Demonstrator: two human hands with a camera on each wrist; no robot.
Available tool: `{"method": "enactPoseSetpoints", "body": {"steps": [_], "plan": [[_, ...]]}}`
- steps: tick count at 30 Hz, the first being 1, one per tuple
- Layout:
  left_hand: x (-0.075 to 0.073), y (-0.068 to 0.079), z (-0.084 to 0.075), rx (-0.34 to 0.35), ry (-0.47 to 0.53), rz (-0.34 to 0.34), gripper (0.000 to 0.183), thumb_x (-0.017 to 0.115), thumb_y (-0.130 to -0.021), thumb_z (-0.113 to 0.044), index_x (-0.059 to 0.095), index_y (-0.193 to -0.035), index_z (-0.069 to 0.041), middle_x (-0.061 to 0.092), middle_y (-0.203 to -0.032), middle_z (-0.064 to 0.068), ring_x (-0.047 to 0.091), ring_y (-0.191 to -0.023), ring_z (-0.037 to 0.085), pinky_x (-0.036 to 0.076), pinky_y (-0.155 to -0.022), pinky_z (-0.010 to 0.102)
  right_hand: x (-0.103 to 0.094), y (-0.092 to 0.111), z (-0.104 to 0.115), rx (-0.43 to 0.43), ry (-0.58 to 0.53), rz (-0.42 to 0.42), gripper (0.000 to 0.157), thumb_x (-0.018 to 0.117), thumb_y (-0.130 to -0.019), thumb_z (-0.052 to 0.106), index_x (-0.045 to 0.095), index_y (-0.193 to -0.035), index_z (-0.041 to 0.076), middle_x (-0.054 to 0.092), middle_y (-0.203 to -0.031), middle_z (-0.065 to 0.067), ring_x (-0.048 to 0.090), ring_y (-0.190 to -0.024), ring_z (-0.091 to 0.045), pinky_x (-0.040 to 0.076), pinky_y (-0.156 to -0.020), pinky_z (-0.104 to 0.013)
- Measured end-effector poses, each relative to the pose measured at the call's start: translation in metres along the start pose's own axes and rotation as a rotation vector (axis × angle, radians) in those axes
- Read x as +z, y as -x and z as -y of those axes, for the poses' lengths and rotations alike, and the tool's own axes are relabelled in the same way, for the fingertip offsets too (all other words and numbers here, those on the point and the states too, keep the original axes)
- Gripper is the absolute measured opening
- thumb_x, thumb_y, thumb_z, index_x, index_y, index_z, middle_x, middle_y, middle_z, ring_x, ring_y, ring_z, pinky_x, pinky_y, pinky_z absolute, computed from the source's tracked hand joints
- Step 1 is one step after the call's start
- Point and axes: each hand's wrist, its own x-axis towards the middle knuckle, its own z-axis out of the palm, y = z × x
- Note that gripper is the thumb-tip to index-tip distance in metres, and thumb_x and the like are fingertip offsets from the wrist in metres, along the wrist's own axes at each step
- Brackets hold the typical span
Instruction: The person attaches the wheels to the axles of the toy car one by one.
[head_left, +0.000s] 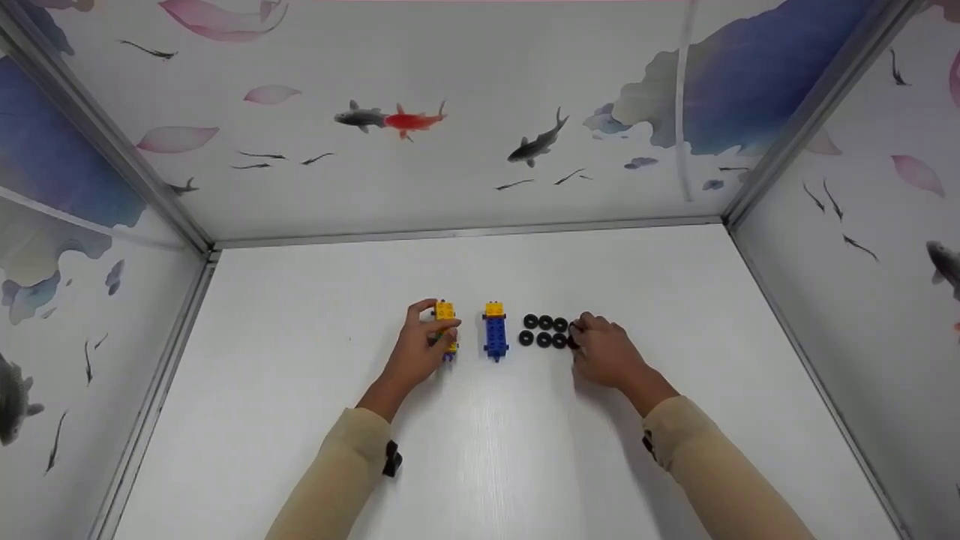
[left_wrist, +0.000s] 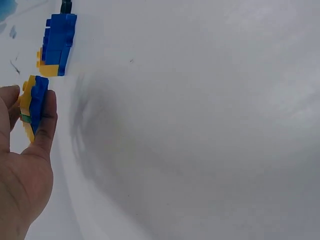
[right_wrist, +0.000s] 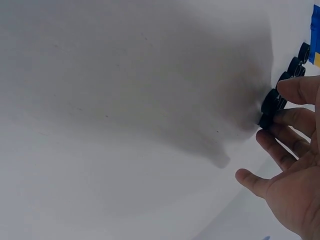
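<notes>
My left hand (head_left: 415,349) holds a building-block car body (head_left: 445,310) in yellow, green and blue, with the thumb on one side and fingers on the other. Its blue base (left_wrist: 38,97) shows in the left wrist view. Just to the right, a second block car body (head_left: 496,335), blue with a yellow end, lies on the table. Small black toy wheels (head_left: 545,322) form two rows right of that. At the right end of these rows, my right hand (head_left: 609,354) pinches a black wheel (right_wrist: 270,102) between thumb and finger; in the head view the fingers partly cover it.
The white table (head_left: 480,450) is enclosed by a back wall (head_left: 465,180) and side walls printed with fish and petals. Grey metal strips (head_left: 465,233) run along the table's edges.
</notes>
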Motion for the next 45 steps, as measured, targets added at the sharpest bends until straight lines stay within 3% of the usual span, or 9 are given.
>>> {"method": "enactPoseSetpoints", "body": {"steps": [5, 11, 18, 22, 26, 30, 36, 41, 45], "plan": [[0.0, 0.002, 0.001, -0.017, 0.082, -0.013, 0.029, 0.064, -0.114, -0.025, 0.08, -0.135, -0.013, 0.035, -0.175, 0.011, 0.063, -0.144, 0.034, 0.055, -0.12, 0.049, 0.001, -0.001, -0.001, -0.011, 0.006, -0.005, 0.036, 0.063, -0.105, 0.004, 0.071, -0.137, -0.011, 0.066, -0.126, -0.02, 0.067, -0.115, -0.04, 0.06, -0.093, -0.058], [-0.002, 0.002, -0.001, -0.071, 0.21, -0.025, 0.026, 0.07, -0.109, -0.015, 0.078, -0.134, -0.01, 0.039, -0.17, 0.005, 0.065, -0.134, 0.033, 0.061, -0.109, 0.043, 0.001, -0.002, -0.004, -0.026, 0.02, 0.009, 0.035, 0.064, -0.106, 0.001, 0.07, -0.138, -0.011, 0.065, -0.125, -0.019, 0.067, -0.114, -0.039, 0.061, -0.094, -0.054], [-0.005, 0.004, 0.0, -0.17, 0.44, 0.016, 0.062, 0.074, -0.103, -0.003, 0.056, -0.159, -0.023, 0.037, -0.168, 0.003, 0.067, -0.135, 0.03, 0.066, -0.095, 0.036, 0.0, -0.004, -0.006, -0.041, 0.013, 0.025, 0.033, 0.061, -0.106, -0.006, 0.07, -0.137, -0.012, 0.066, -0.124, -0.02, 0.069, -0.115, -0.039, 0.062, -0.099, -0.05], [-0.004, 0.005, 0.001, -0.209, 0.463, 0.027, 0.077, 0.075, -0.104, -0.007, 0.042, -0.17, -0.028, 0.041, -0.169, 0.008, 0.066, -0.139, 0.029, 0.065, -0.103, 0.038, -0.003, -0.004, -0.004, -0.035, 0.011, 0.031, 0.034, 0.063, -0.105, -0.007, 0.07, -0.137, -0.013, 0.066, -0.126, -0.021, 0.069, -0.116, -0.039, 0.062, -0.1, -0.049], [-0.005, 0.005, 0.001, -0.224, 0.462, 0.029, 0.08, 0.077, -0.104, -0.011, 0.039, -0.172, -0.029, 0.053, -0.161, 0.014, 0.069, -0.135, 0.029, 0.064, -0.105, 0.039, -0.003, -0.004, -0.004, -0.016, 0.003, 0.036, 0.035, 0.066, -0.104, -0.006, 0.069, -0.139, -0.013, 0.066, -0.131, -0.022, 0.068, -0.121, -0.04, 0.062, -0.103, -0.049], [-0.007, 0.006, -0.001, -0.225, 0.494, 0.039, 0.079, 0.078, -0.104, -0.013, 0.041, -0.172, -0.028, 0.061, -0.152, 0.018, 0.072, -0.129, 0.029, 0.066, -0.102, 0.04, -0.002, -0.005, -0.004, -0.015, -0.002, 0.031, 0.035, 0.066, -0.104, -0.006, 0.069, -0.138, -0.013, 0.067, -0.132, -0.022, 0.068, -0.122, -0.04, 0.062, -0.104, -0.049], [-0.011, 0.007, -0.002, -0.244, 0.525, 0.056, 0.071, 0.079, -0.104, -0.015, 0.049, -0.166, -0.033, 0.061, -0.153, 0.018, 0.074, -0.122, 0.029, 0.068, -0.096, 0.044, 0.001, -0.006, -0.006, -0.019, -0.023, 0.031, 0.034, 0.062, -0.107, -0.005, 0.068, -0.139, -0.013, 0.065, -0.131, -0.022, 0.067, -0.124, -0.041, 0.061, -0.106, -0.05], [-0.011, 0.008, -0.001, -0.233, 0.528, 0.059, 0.066, 0.079, -0.104, -0.015, 0.053, -0.162, -0.031, 0.064, -0.148, 0.019, 0.075, -0.119, 0.027, 0.068, -0.092, 0.044, 0.003, -0.006, -0.009, -0.021, -0.035, 0.029, 0.035, 0.062, -0.107, -0.005, 0.068, -0.14, -0.013, 0.064, -0.126, -0.019, 0.066, -0.123, -0.039, 0.061, -0.104, -0.049], [-0.009, 0.009, -0.002, -0.271, 0.515, 0.043, 0.056, 0.078, -0.105, -0.02, 0.059, -0.156, -0.034, 0.065, -0.147, 0.016, 0.074, -0.118, 0.028, 0.068, -0.092, 0.043, 0.002, -0.007, -0.011, -0.021, -0.048, 0.013, 0.033, 0.064, -0.106, -0.005, 0.07, -0.138, -0.012, 0.064, -0.121, -0.017, 0.067, -0.118, -0.037, 0.062, -0.099, -0.047]]}}
